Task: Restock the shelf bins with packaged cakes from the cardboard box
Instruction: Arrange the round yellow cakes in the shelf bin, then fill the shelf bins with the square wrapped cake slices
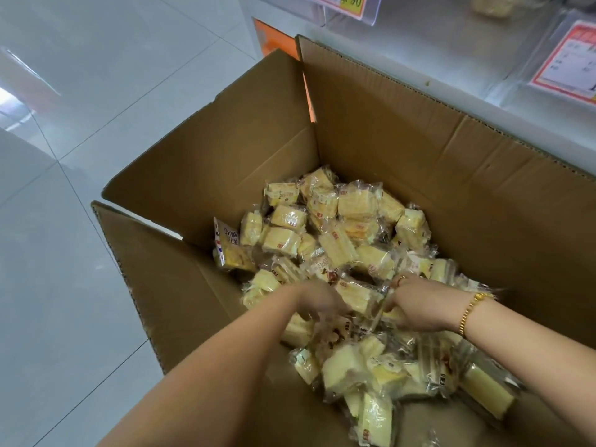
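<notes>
Loosely heaped packaged cakes (338, 246), long axes every way.

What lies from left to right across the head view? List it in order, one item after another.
Tiled floor → cardboard box's left flap → left hand → right hand → gold bracelet → red-edged price tag.

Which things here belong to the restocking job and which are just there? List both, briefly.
Job: cardboard box; packaged cakes inside it; left hand and right hand, both down among the cakes; clear shelf bins.

Just there: price tags; gold bracelet on the right wrist; tiled floor; orange panel behind the box.
</notes>
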Motion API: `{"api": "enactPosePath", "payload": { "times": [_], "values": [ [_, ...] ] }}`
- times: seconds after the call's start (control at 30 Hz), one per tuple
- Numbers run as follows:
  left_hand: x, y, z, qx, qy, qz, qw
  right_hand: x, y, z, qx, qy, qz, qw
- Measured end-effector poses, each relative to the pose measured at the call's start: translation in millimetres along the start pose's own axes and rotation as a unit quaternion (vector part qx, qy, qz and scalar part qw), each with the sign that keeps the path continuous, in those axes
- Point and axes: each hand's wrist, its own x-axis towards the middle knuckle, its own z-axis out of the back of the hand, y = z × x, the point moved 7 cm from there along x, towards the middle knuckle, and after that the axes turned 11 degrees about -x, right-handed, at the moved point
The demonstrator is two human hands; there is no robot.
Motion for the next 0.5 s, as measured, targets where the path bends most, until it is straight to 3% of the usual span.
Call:
{"api": "enactPosePath", "payload": {
  "times": [0.07, 0.1, 0.17, 0.2, 0.27, 0.33, 0.4, 0.5],
  "values": [
    [2, 15, 48, 0.011, -0.151, 0.022, 0.988, 3, -4, 9, 0.032, -0.048, -0.007, 0.998],
    [-7, 26, 78, -0.028, -0.257, 0.046, 0.965, 4, -6, 14, 0.043, -0.073, -0.018, 0.996],
    [-44, 51, 128, -0.095, -0.460, 0.094, 0.878, 7, -10, 29, 0.055, -0.132, -0.047, 0.989],
    [-61, 62, 147, -0.089, -0.520, 0.119, 0.841, 8, -11, 39, 0.065, -0.162, -0.059, 0.983],
    [-72, 92, 164, -0.107, -0.538, 0.187, 0.815, 13, -10, 62, 0.098, -0.221, -0.068, 0.968],
    [-62, 118, 159, -0.171, -0.500, 0.237, 0.815, 25, -7, 87, 0.120, -0.273, -0.060, 0.953],
    [-47, 133, 141, -0.256, -0.445, 0.225, 0.828, 46, 2, 109, 0.120, -0.294, -0.027, 0.948],
    [-38, 142, 126, -0.388, -0.435, 0.176, 0.793, 81, 7, 126, 0.088, -0.263, -0.026, 0.961]
  ]
}}
